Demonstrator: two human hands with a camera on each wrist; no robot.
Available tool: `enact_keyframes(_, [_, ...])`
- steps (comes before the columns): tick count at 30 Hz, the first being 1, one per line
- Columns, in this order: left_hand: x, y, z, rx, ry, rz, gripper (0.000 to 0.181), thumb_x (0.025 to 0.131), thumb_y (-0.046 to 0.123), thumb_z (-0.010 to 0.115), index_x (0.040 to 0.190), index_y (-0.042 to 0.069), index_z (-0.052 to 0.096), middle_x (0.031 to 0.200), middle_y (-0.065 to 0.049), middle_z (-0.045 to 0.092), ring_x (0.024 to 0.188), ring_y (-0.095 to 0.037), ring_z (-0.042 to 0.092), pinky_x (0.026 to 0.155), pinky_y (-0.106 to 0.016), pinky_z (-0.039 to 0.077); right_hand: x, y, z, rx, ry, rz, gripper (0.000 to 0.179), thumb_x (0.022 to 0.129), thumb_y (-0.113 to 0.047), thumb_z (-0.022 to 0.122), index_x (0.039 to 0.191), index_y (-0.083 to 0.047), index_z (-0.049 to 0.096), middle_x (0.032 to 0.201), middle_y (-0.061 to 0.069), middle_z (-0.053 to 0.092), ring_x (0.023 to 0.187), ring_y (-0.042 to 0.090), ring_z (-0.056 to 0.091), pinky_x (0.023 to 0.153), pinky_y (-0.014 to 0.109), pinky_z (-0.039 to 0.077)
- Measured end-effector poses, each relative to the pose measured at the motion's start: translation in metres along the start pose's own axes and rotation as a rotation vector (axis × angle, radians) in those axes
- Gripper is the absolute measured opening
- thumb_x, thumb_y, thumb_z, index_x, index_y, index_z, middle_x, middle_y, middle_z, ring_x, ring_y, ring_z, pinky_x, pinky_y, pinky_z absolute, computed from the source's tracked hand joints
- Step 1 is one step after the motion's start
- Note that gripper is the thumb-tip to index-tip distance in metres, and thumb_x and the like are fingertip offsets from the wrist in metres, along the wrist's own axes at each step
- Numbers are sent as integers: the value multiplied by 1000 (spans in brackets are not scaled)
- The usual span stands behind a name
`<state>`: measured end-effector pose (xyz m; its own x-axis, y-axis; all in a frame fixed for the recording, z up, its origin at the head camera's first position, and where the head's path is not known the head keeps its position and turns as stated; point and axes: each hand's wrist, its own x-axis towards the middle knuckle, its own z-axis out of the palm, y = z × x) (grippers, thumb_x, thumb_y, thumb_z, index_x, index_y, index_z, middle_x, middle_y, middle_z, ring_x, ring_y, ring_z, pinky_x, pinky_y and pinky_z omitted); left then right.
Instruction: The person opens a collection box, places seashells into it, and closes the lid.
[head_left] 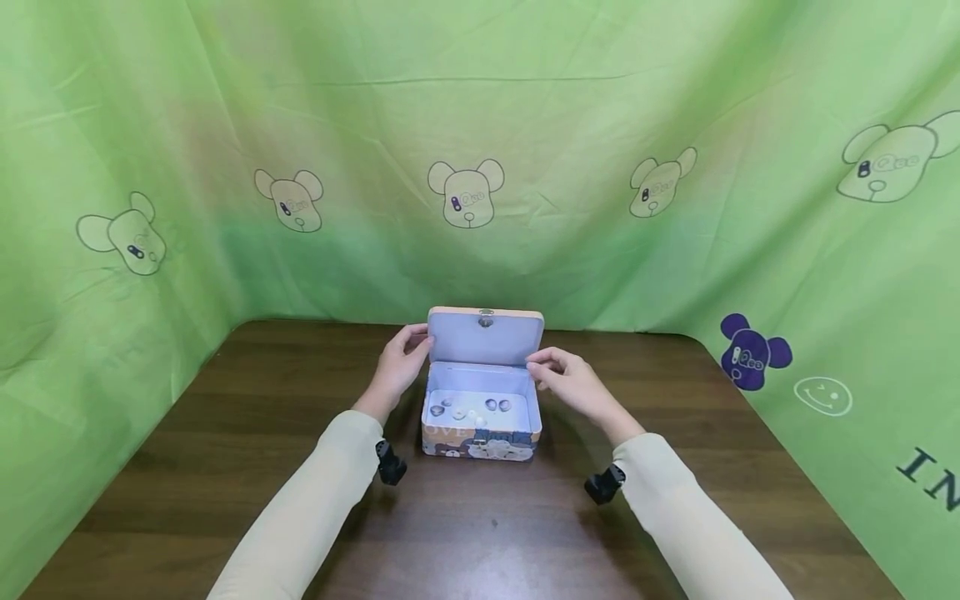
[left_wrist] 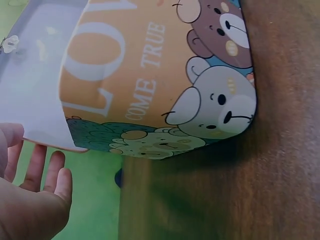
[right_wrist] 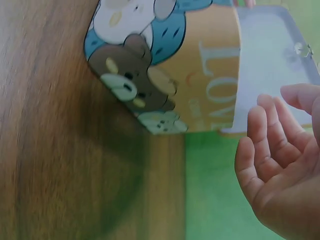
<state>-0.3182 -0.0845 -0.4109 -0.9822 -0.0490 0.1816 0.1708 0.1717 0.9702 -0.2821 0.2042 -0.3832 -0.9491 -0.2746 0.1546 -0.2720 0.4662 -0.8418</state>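
A rectangular tin box point(head_left: 481, 446) with orange and blue bear pictures and "LOVE" lettering stands on the table, its hinged lid point(head_left: 486, 337) raised at the back. Several small roundish things, some dark point(head_left: 504, 406) and some pale, show on the pale floor inside. At the lid's left edge, my left hand point(head_left: 401, 364) has its thumb over the inner face and its fingers behind, pinching the edge. My right hand point(head_left: 573, 382) is beside the lid's lower right corner, fingers loosely bent. In the right wrist view, nothing is between those fingers point(right_wrist: 257, 125).
The brown wooden table point(head_left: 247, 433) has rounded back corners. A green curtain point(head_left: 360, 267) with bear-head drawings hangs close behind it and along both sides. Each wrist carries a small black camera point(head_left: 604, 483), just past the cream sleeve's cuff.
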Motion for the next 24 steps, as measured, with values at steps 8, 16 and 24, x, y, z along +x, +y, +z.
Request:
enact_keyframes(8, [-12, 4, -5, 27, -16, -2, 33, 101, 19, 62, 131, 6, 62, 129, -16, 62, 123, -30, 56, 103, -45, 43, 3, -2, 10, 10, -47, -35, 34, 104, -24, 57, 127, -1, 66, 99, 20, 67, 85, 34, 63, 71, 36, 53])
enact_keyframes(16, [-22, 5, -12, 65, -59, 30, 32, 100, 17, 63, 128, 4, 63, 129, -16, 63, 124, -32, 56, 104, -46, 43, -1, -19, 21, 2, -98, -82, 36, 106, -27, 53, 129, -3, 66, 93, 15, 69, 80, 29, 62, 63, 32, 49])
enact_keyframes(24, [-35, 4, -19, 96, -106, 50, 30, 99, 15, 64, 127, 6, 65, 129, -14, 64, 121, -31, 58, 101, -47, 45, -7, -25, 35, 17, -180, -108, 33, 106, -23, 51, 120, 3, 67, 91, 10, 71, 78, 25, 64, 66, 32, 51])
